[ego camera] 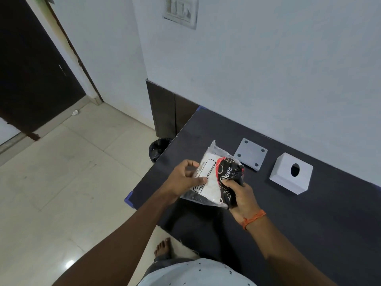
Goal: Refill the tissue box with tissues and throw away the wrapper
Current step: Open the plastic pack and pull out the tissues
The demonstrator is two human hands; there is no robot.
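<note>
I hold a plastic-wrapped tissue pack (214, 178) above the dark table (309, 213). Its wrapper is clear with a black and red printed end and a white label. My left hand (183, 178) grips the pack's left side, thumb across the label. My right hand (241, 195), with an orange thread on the wrist, clutches the black printed end. The white tissue box (290, 176) with a round hole stands upside up on the table to the right. Its flat grey base plate (250, 154) lies separately just behind the pack.
A bin lined with a black bag (158, 150) stands on the tiled floor by the table's far left corner. The wall runs along the table's back edge. A dark door (31, 69) is at the far left. My bare foot (164, 248) shows below the table edge.
</note>
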